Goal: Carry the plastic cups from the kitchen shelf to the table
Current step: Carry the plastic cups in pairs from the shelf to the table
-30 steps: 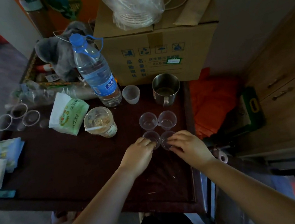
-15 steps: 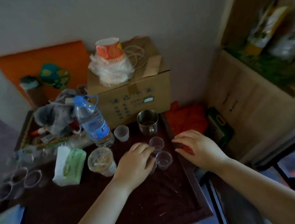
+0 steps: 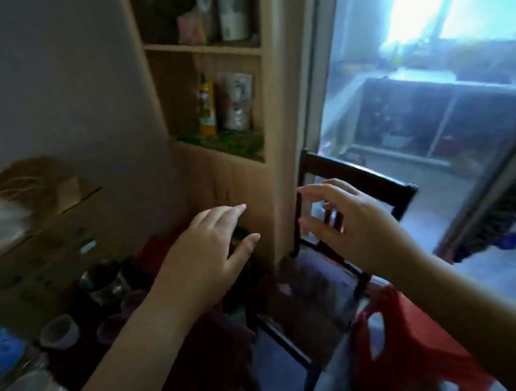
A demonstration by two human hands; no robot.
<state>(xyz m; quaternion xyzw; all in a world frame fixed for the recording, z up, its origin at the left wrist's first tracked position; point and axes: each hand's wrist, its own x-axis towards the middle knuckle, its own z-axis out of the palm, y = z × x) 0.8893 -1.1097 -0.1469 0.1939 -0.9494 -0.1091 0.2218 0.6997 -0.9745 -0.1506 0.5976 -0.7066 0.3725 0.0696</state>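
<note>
Both hands are raised and empty, away from the table. My left hand [image 3: 211, 252] hovers with fingers spread in front of the wooden cabinet. My right hand [image 3: 346, 223] is open in front of a dark chair. Small clear plastic cups [image 3: 119, 320] stand on the dark table [image 3: 184, 348] at lower left, blurred by camera motion. A translucent white cup [image 3: 58, 332] stands to their left.
A wooden shelf unit [image 3: 226, 102] with a bottle and packets rises ahead. A dark wooden chair [image 3: 330, 251] stands beside it, with a red bag [image 3: 412, 348] on its near side. A cardboard box [image 3: 31, 253], a metal mug [image 3: 102, 283] and a glass door [image 3: 431, 95] are also near.
Both hands have let go of the clear cups and lifted off the table. The view has swung up and to the right, towards the shelf and the door.
</note>
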